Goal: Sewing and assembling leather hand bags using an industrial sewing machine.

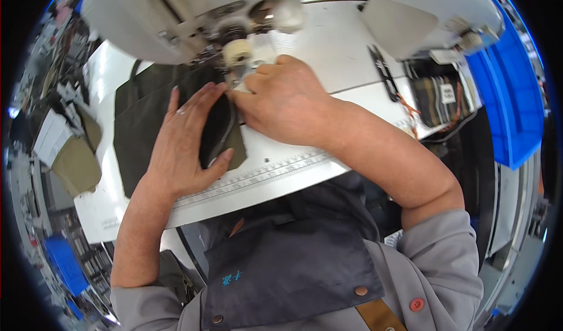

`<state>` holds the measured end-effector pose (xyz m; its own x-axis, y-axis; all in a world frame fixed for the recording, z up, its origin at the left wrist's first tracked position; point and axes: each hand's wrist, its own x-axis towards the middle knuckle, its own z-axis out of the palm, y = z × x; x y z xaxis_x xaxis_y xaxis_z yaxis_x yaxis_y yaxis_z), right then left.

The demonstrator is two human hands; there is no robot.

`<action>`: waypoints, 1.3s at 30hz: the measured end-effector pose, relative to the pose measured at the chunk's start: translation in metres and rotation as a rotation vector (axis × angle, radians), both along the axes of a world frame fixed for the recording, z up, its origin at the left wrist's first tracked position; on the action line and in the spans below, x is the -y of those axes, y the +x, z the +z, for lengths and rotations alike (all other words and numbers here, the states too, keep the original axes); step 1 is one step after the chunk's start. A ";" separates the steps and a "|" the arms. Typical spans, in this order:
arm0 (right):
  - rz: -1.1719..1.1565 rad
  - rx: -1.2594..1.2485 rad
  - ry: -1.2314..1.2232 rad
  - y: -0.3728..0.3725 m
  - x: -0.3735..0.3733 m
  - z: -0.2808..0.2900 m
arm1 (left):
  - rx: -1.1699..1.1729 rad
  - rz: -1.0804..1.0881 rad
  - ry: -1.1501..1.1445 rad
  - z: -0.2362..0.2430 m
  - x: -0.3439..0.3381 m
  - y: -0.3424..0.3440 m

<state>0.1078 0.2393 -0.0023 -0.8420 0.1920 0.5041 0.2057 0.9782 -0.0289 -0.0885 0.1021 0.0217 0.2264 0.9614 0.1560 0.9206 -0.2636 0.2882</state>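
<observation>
A dark green fabric piece (138, 122) lies on the white sewing table (343, 61), its far edge under the head of a sewing machine (129, 23). My left hand (182, 140) rests flat on this fabric with fingers stretched and thumb apart. Close by the needle area, my right hand (287, 99) is closed, its fingers curled and its fingertips at the fabric's right edge. What sits between those fingertips is hidden. A pale line, perhaps a seam or piping, runs along a dark curved part of the fabric between my hands.
Black thread snips (384, 76) lie right of my right hand, near a striped fabric bundle (437, 99) with orange threads. A blue bin (510, 90) stands at the far right. Olive cloth pieces (76, 169) hang at the left. A printed ruler (258, 175) follows the table's near edge.
</observation>
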 end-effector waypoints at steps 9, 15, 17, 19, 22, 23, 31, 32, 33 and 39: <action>0.018 -0.061 -0.050 0.004 -0.004 0.003 | -0.036 0.002 -0.029 -0.002 0.001 0.001; -0.011 -0.038 -0.147 0.004 -0.002 0.012 | -0.034 -0.011 0.018 -0.003 0.001 0.003; -0.015 -0.072 -0.187 0.002 -0.002 0.011 | -0.010 -0.013 0.030 -0.004 0.001 0.003; 0.048 -0.070 -0.168 0.002 -0.005 0.005 | -0.005 -0.012 0.038 -0.006 0.002 0.004; 0.032 -0.042 -0.187 0.003 -0.005 0.005 | -0.002 -0.014 0.048 -0.008 0.003 0.004; 0.035 -0.042 -0.188 0.004 -0.005 0.005 | -0.005 -0.017 0.049 -0.008 0.003 0.004; 0.001 -0.017 -0.132 0.001 -0.006 0.005 | 0.013 -0.002 0.061 -0.008 -0.002 0.003; 0.001 -0.016 -0.131 0.001 -0.006 0.005 | 0.021 0.008 0.065 -0.009 -0.004 0.003; -0.016 -0.016 -0.118 0.000 -0.006 0.004 | 0.021 0.009 0.066 -0.009 -0.007 0.001; -0.073 0.008 -0.101 -0.002 -0.005 0.004 | 0.007 0.015 0.095 -0.013 -0.017 -0.009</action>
